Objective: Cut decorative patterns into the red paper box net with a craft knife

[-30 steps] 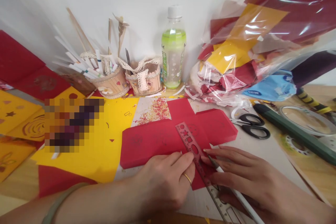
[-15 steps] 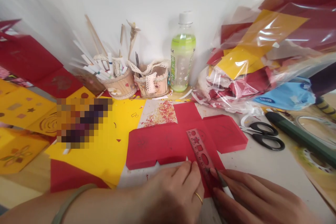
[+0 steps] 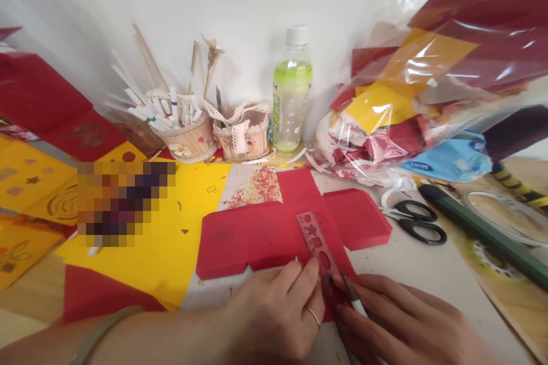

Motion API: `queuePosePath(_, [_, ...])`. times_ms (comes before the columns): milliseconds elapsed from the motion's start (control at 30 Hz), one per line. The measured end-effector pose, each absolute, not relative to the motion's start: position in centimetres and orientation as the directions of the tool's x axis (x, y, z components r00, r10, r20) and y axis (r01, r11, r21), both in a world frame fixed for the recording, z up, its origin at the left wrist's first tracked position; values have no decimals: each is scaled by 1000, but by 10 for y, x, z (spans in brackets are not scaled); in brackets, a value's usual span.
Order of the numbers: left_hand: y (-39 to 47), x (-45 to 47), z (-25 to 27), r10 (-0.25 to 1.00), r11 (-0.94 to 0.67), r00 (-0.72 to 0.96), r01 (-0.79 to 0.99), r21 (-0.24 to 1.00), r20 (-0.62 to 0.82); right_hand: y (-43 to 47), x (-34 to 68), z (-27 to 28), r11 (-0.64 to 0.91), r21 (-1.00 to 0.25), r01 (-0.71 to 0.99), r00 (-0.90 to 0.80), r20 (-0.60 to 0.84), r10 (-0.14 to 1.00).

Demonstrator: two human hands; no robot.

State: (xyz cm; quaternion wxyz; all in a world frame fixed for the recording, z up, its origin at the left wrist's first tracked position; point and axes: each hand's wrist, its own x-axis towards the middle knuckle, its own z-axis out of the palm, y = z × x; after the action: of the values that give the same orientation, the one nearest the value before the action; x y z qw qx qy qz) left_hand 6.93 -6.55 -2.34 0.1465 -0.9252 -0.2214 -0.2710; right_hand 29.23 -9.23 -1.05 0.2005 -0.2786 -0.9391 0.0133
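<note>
A translucent pink stencil ruler (image 3: 317, 241), with cut-out shapes, lies slantwise on a red cross-shaped paper cut-out (image 3: 240, 234). My left hand (image 3: 282, 302) has its fingers curled together, their tips pressing on the ruler's left edge; a gold ring is on one finger. Between the fingers of my right hand (image 3: 398, 313) is a slim white pen (image 3: 358, 304) with a dark tapered front end, its tip close to the ruler's right side. The lower part of the ruler is partly covered by my hands. Faint drawn marks show on the red paper.
Yellow paper sheets (image 3: 188, 239) lie at left beside a pixelated patch. Behind stand two decorated wooden pots (image 3: 244, 140) and a green drink bottle (image 3: 293, 97). At right are black-handled scissors (image 3: 422, 222), a dark green cutter (image 3: 483, 234) and a clear bag (image 3: 377, 142) of paper scraps.
The whole view has shifted, so most things appear slightly farther left. Both hands keep nearly the same place on the ruler and red paper.
</note>
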Motion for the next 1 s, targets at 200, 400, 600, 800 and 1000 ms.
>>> queuePosePath(200, [-66,70,-21,295,-877,785,449,-172,545,-89,290,-1,759,-353,548,-654,386,651])
queuePosePath(400, [-65,68,-22,274,-878,791,438,-193,547,-86,296,-6,754,-246,609,-626,435,647])
queuePosePath(600, [-67,70,-21,286,-878,793,441,-183,538,-84,297,-5,793,-203,575,-665,449,597])
queuePosePath(800, [-69,68,-21,283,-876,797,442,-195,534,-86,291,-2,800,-223,557,-653,478,588])
queuePosePath(1000, [-69,66,-22,290,-873,804,445,-201,520,-86,289,2,801,-224,556,-644,493,585])
